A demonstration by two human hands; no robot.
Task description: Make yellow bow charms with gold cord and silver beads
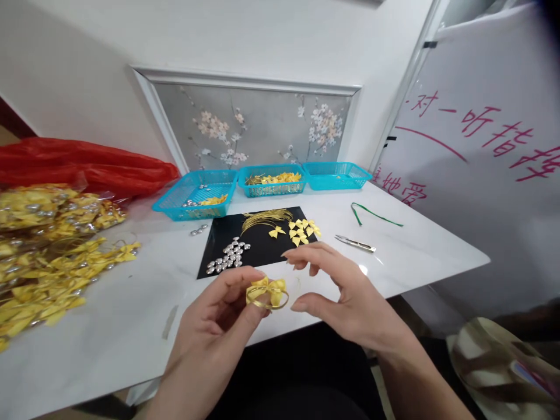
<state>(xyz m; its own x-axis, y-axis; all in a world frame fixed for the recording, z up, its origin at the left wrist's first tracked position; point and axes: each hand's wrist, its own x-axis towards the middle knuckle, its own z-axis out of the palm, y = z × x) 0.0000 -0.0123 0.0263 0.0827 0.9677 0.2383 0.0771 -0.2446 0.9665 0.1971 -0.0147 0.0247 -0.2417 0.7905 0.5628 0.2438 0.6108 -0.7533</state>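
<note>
Between the thumb and fingers of my left hand [219, 321] is a yellow ribbon bow [276, 286] with a loop of gold cord across it. My right hand [339, 289] is just right of the bow, thumb and fingers apart, holding nothing. Beyond both hands lies a black mat [262, 248]. On it are a cluster of silver beads [230, 255], a bundle of gold cords [265, 219], a single yellow bow [276, 232] and a group of yellow bows [303, 231].
Three blue baskets [196, 211] line the back; the middle one holds bows and cords. Finished-looking bow pieces [56, 286] pile at left by a red bag [83, 163]. Thread snips [355, 243] and a green ribbon [376, 216] lie at right. A whiteboard [481, 70] stands beyond.
</note>
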